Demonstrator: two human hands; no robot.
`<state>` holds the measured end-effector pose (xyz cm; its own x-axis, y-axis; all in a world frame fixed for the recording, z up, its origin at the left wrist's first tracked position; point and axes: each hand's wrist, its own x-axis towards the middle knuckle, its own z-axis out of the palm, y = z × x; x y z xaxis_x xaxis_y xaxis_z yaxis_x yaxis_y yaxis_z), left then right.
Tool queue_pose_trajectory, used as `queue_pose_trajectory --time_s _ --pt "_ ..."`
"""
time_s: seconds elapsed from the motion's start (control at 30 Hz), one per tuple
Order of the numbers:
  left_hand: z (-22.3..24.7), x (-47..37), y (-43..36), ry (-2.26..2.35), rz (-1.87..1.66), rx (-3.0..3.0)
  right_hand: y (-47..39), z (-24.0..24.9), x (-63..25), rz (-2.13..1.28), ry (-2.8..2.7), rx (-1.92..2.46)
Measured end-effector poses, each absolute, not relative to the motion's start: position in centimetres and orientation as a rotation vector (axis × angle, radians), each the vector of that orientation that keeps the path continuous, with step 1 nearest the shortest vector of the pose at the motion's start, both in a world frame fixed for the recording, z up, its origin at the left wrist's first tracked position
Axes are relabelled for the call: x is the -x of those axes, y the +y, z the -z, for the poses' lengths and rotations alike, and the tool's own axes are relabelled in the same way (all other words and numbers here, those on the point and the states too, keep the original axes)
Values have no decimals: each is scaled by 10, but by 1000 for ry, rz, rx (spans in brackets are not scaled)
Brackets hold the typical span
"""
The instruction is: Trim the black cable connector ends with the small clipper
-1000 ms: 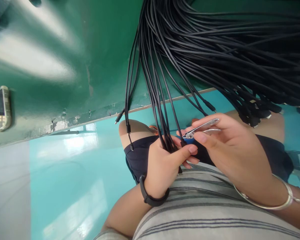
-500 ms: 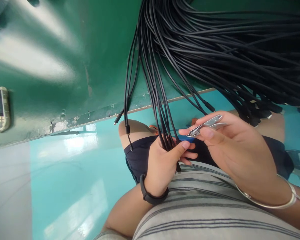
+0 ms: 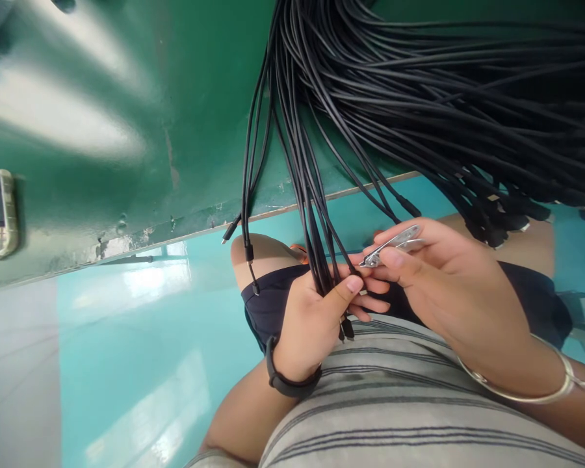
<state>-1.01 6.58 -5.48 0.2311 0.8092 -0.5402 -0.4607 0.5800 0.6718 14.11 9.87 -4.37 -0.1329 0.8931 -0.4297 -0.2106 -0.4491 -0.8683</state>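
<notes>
My left hand (image 3: 322,312) is closed round a bundle of black cables (image 3: 309,214) that hang over the table edge. Several cable ends stick out below its fingers, above my lap. One cable's end is singled out between the left thumb and fingers. My right hand (image 3: 453,279) grips a silver nail clipper (image 3: 392,247) between thumb and fingers. The clipper's jaws are right at that singled-out cable end; whether they touch it I cannot tell. A few loose cables hang to the left, with a metal-tipped connector (image 3: 231,231) near the table edge.
A large heap of black cables (image 3: 419,91) covers the right of the green table (image 3: 127,117), its connectors (image 3: 507,214) jutting past the edge. At the far left lies a phone (image 3: 0,214) in a pale case. My legs are under the table edge.
My right hand has moved left and slightly down with the nail clipper, nearer my left hand. The left thumb has shifted, and one cable now leans out toward the clipper.
</notes>
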Motion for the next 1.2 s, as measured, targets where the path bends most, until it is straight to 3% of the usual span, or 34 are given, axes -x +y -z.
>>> queue_pose_trajectory --time_s 0.33,0.63,0.93,1.07,1.2 --pt "56 12 66 1004 -897 -439 101 44 -141 -1781 -839 1294" --pt "54 11 66 963 -898 -428 100 44 -142 -1639 -921 1422" --pt "54 8 61 1044 -843 -439 105 32 -143 -1942 -984 1184" --pt "52 13 58 1119 -842 -587 101 18 -149 -1480 -1441 1438" --pt "48 22 61 1231 -794 -745 105 11 -165 -533 -1761 1676"
